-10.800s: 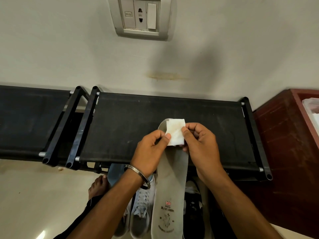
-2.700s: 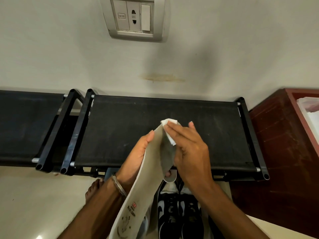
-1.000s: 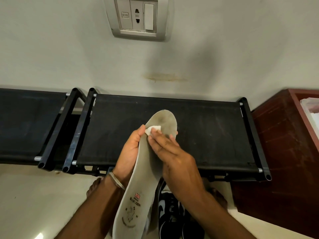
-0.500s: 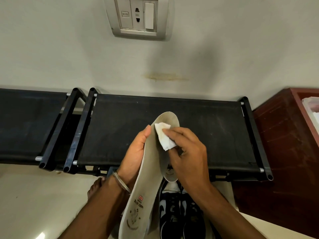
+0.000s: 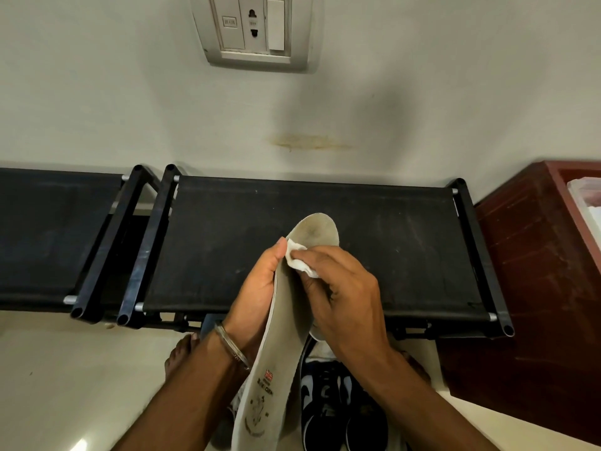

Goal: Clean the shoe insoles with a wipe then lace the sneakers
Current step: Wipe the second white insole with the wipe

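- Above the black fabric-topped shoe rack (image 5: 374, 242) with round tubular rails, a long pale grey insole (image 5: 286, 323) stands on its length, its rounded toe end up and smudged dark with wear
- Its surface looks matte and slightly fuzzy; the edge nearest the left hand curls upward like a shallow trough
- Near the heel end sits a small red, white and blue flag mark, dark lettering below it too blurred to read, and a faint round emblem
- A crumpled white wipe (image 5: 300, 263), soft and creased, lies against the insole just below the toe end
- The left hand (image 5: 257, 294) cups the insole from behind, thumb along its edge and tip by the wipe; a thin silver metal bangle (image 5: 232, 346) rings the wrist
- The right hand (image 5: 341, 297) arches over the insole, curled fingers pinching the wipe onto it
- Black sneakers with white panels (image 5: 338, 415) rest on the glossy cream floor below
- A grey switch and socket plate (image 5: 257, 29) sits on the wall, and a dark red wooden cabinet (image 5: 533, 288) stands beside the rack
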`<action>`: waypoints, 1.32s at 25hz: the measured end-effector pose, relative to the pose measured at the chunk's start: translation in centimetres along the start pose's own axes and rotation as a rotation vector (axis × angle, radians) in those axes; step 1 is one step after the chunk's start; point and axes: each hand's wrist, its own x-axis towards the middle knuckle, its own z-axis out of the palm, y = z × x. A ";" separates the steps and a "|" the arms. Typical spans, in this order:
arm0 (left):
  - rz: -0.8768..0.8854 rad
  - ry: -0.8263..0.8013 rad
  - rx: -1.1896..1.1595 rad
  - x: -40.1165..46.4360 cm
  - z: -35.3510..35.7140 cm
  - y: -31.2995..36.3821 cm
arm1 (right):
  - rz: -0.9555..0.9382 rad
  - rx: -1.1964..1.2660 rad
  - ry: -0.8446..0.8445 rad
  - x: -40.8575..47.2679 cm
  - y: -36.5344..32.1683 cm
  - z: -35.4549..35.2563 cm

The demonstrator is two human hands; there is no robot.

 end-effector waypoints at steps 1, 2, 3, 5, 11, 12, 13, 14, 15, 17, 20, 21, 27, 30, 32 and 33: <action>-0.004 0.000 0.002 -0.1 0.1 0.0 | 0.009 0.021 -0.006 0.0 0.0 -0.1; -0.008 -0.001 -0.003 0.0 0.0 -0.1 | 0.018 0.031 -0.009 0.1 0.0 -0.2; -0.015 0.002 -0.007 -0.1 0.1 -0.1 | 0.024 0.040 -0.010 0.1 0.1 -0.2; -0.038 0.019 -0.027 0.1 -0.2 0.0 | 0.020 0.070 -0.025 0.1 0.0 -0.3; -0.042 0.009 -0.092 0.5 -0.9 0.1 | -0.069 0.007 -0.072 -0.1 -0.4 -0.4; -0.030 -0.005 -0.092 0.6 -0.9 0.0 | -0.080 -0.052 -0.034 0.1 0.0 -0.7; -0.020 -0.011 -0.064 0.6 -0.7 -0.1 | -0.069 -0.100 0.014 0.4 0.6 -1.1; -0.019 -0.003 -0.014 0.7 -0.6 -0.2 | -0.042 -0.131 0.060 0.8 1.2 -1.6; -0.024 0.013 0.026 0.7 -0.5 -0.3 | -0.006 -0.144 0.096 1.0 1.5 -1.8; -0.026 0.028 0.032 0.5 -0.4 -0.2 | 0.045 -0.115 0.085 0.6 1.3 -1.5; -0.045 0.018 -0.050 0.4 -1.0 0.4 | -0.009 -0.027 -0.051 -0.5 -0.6 -0.2; -0.039 0.001 -0.064 0.4 -1.2 0.6 | -0.051 -0.020 -0.073 -0.6 -0.8 0.1; 0.023 0.052 0.031 0.1 -1.0 0.5 | -0.043 -0.168 0.024 0.7 0.9 -1.9; 0.037 0.052 -0.021 0.0 -1.1 0.8 | -0.079 -0.145 -0.040 -0.4 -0.4 -0.5; 0.036 0.029 -0.068 0.1 -1.0 0.7 | -0.109 -0.103 -0.090 -0.2 0.1 -0.6; 0.035 0.018 -0.056 0.1 -0.9 0.6 | -0.079 -0.133 -0.067 0.3 0.8 -1.2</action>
